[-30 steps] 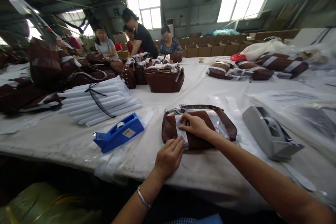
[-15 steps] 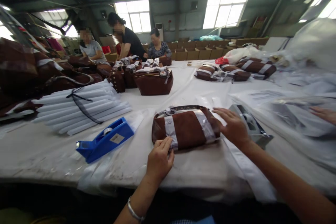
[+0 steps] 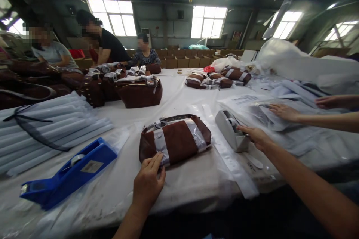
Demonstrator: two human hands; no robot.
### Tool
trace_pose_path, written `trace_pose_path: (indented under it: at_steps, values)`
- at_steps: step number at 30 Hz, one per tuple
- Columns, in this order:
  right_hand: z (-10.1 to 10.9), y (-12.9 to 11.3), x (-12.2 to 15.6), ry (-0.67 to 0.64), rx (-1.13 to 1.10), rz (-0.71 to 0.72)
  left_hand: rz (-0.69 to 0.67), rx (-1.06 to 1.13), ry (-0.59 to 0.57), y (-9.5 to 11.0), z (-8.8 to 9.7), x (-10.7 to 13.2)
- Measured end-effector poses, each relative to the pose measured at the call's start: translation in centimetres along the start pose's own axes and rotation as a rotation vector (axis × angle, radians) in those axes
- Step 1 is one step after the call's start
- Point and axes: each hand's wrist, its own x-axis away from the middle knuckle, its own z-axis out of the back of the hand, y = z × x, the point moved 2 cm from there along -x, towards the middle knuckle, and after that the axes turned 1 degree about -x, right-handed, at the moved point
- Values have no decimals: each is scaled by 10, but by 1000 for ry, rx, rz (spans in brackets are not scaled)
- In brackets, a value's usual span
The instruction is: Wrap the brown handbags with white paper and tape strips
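Note:
A brown handbag [image 3: 179, 140] lies on the table in front of me, two bands of translucent wrapping round its body and its strap along the far edge. My left hand [image 3: 150, 181] presses closed fingers onto the lower end of the left band, at the bag's near edge. To the right of the bag stands a grey tape dispenser [image 3: 231, 130]. My right hand [image 3: 258, 139] is at that dispenser's right side, fingertips together at its edge; anything between them is too small to make out.
A blue tape dispenser [image 3: 70, 171] and a tied bundle of white rolls [image 3: 56, 127] lie at left. Behind are more brown handbags [image 3: 140, 93] and wrapped bags [image 3: 221, 79]. A co-worker's hands [image 3: 284, 112] rest on plastic sheets at right. Several people work across the table [image 3: 174, 97].
My right hand has left the handbag's right end and moved to the grey tape dispenser, which now stands turned differently. My left hand stays on the bag. The view has swung right.

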Motion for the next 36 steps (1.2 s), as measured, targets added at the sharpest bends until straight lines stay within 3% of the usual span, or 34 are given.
trace_pose_path:
  at_steps: [4,8,12,16,19,24,26,28,31,34,36]
  values:
    - [8,-15,13,130,-187,102,-14,-10,-11,-1,-2,1]
    - [19,-24,49,193,-308,231,-19,-13,-3,-3,-2,2]
    - [25,1,82,192,-421,84,-18,-18,-2,-3,-3,2]
    - [26,38,93,110,-506,-74,-25,-8,6,-3,-2,2]
    - [22,54,87,104,-434,-104,-23,4,19,-3,-1,1]
    - [29,64,82,223,-223,-78,-27,8,23,-2,-1,0]
    - [40,62,91,230,-29,29,-27,1,10,-2,-1,1]
    - [53,50,105,166,298,296,-24,-4,2,-2,0,1]
    - [61,22,128,-31,701,716,-19,5,0,-3,-1,2]
    - [52,-14,140,-201,811,915,-6,19,-6,-4,-2,2]
    - [34,-39,142,-330,790,992,11,30,-7,-4,-2,2]
